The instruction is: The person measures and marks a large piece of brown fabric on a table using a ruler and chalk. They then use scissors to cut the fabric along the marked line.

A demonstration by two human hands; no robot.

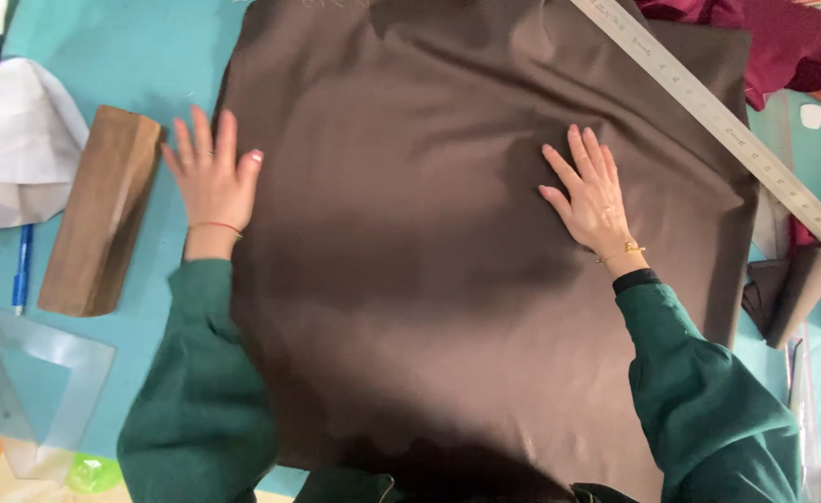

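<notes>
A large sheet of dark brown cloth (429,261) lies spread over a turquoise table (131,47). My left hand (210,177) rests flat with fingers apart at the cloth's left edge, partly on the table. My right hand (589,196) presses flat on the cloth right of its middle, fingers spread. Both arms wear dark green sleeves. Neither hand holds anything.
A brown wooden block (98,210) lies left of my left hand. White cloth (14,140), a blue pen (22,270) and a clear set square (28,373) sit further left. A long metal ruler (727,126) crosses the upper right corner. Maroon fabric (783,37) and brown scraps (793,289) lie at right.
</notes>
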